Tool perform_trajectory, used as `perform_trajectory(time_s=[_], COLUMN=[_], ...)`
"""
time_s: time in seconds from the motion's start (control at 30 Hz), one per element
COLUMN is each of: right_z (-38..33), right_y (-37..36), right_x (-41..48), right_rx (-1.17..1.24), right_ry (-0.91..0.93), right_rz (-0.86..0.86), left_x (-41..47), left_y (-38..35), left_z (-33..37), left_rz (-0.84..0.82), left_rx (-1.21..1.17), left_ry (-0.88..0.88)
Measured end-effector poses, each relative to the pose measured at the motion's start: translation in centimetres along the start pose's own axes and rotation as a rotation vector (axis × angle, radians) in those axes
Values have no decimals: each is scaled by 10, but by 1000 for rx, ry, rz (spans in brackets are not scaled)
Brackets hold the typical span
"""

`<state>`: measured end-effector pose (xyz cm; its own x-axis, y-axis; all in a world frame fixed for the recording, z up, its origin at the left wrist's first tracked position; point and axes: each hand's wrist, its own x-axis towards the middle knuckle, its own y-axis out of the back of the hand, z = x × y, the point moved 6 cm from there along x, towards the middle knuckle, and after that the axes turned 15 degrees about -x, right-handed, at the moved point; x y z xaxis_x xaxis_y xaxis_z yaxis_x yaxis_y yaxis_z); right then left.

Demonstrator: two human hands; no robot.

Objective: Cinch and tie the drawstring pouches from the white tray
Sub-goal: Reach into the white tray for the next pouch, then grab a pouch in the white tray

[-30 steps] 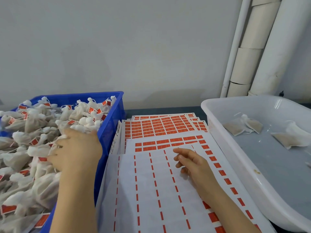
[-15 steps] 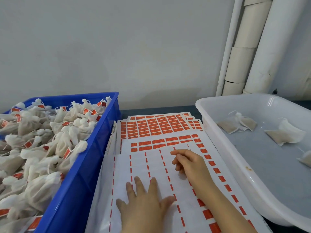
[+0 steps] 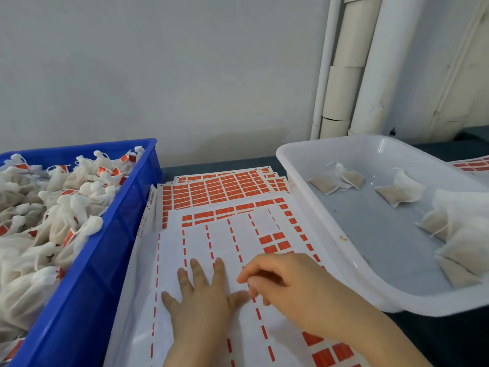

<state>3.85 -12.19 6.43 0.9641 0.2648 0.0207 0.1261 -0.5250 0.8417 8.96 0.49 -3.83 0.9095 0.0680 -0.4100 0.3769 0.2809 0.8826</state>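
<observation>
The bin (image 3: 105, 260) at the left of the frame is heaped with tied pouches (image 3: 60, 221) bearing red tags. The tray (image 3: 325, 229) at the right holds a few loose pouches (image 3: 397, 193), two near its far wall and more piled at the right edge. Sheets (image 3: 219, 186) of red labels lie between the two containers. The left hand (image 3: 203, 303) lies flat on the top sheet at lower centre, fingers spread. The right hand (image 3: 296, 287), just beside it, has curled fingers; whether they pinch anything cannot be told. The frame cuts off the bin at left and bottom and the tray at right.
</observation>
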Motion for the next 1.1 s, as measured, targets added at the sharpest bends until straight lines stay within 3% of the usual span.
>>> perform_trajectory(time_s=[0.17, 0.33, 0.4, 0.67, 0.8, 1.1], right_z=[10, 51, 85, 232, 265, 287], right_y=[41, 113, 134, 176, 171, 169], right_x=[-53, -85, -84, -22, 4, 20], right_rx=[55, 36, 15, -549, -553, -782], right_ry=[-88, -187, -280, -768, -854, -955], right_rz=[-33, 210, 219, 149, 206, 129], left_x=[-3, -7, -8, -5, -3, 3], left_y=[2, 1, 1, 1, -2, -7], left_z=[0, 0, 1, 1, 0, -2], left_rz=[33, 65, 65, 50, 50, 41], left_rx=[-5, -24, -23, 4, 6, 14], left_ry=[-53, -100, -106, -89, -75, -75])
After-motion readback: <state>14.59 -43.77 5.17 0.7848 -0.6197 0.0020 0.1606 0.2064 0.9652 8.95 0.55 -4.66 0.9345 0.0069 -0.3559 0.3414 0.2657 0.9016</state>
